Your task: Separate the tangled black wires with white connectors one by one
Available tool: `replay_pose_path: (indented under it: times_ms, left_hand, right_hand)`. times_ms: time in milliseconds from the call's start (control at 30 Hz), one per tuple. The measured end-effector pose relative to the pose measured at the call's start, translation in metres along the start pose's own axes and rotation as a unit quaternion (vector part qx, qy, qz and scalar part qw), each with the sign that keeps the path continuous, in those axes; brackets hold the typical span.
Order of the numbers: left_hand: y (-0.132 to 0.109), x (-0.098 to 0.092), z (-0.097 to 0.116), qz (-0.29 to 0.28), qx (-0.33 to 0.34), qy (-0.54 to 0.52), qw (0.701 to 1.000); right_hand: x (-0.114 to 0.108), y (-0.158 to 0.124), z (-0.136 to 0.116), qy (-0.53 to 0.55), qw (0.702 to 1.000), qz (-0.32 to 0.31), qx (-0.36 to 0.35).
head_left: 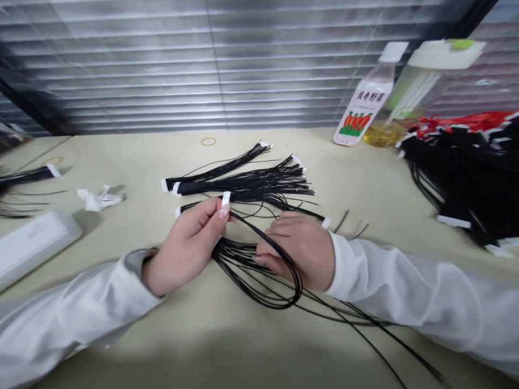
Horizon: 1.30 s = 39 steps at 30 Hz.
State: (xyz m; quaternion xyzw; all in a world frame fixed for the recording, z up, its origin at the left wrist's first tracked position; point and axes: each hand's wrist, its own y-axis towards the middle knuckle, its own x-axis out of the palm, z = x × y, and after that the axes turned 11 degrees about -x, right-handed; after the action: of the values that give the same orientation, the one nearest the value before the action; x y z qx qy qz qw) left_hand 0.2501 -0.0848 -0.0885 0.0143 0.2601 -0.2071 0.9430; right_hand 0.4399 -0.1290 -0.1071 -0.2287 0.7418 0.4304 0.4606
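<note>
With left hand (188, 243), pinching white connector (226, 198) toward nine o'clock from centre, apparently to steady looped black wires (227, 250); with right hand (298, 251), toward five o'clock, clasping them, apparently to stay bunched.

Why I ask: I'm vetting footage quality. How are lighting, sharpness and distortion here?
Head view: the window blinds show pale bright patches; head view: soft shadow dims the near tabletop; head view: the held black wires look fairly clear; head view: the carrot-label bottle leans outward, probably lens distortion.
</note>
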Motion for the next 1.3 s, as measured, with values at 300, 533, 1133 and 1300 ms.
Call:
replay_pose_path:
  times_ms: [300, 533, 1133, 1300]
  left_hand:
    - [0.001, 0.000, -0.001, 0.000, 0.002, 0.009, 1.000]
    - [0.001, -0.001, 0.000, 0.003, 0.009, 0.020, 1.000]
    - [0.000, 0.000, 0.000, 0.035, 0.006, 0.035, 0.999]
    - [0.002, 0.000, -0.003, 0.072, 0.006, 0.018, 0.997]
  right_hand:
    - [0.000, -0.001, 0.001, -0.002, 1.000, 0.000, -0.009]
    - [-0.001, -0.001, -0.002, -0.048, 0.999, -0.008, 0.013]
    - [-0.045, 0.005, 0.002, -0.287, 0.944, -0.041, 0.157]
    - [-0.053, 0.009, -0.002, -0.128, 0.972, -0.123, 0.154]
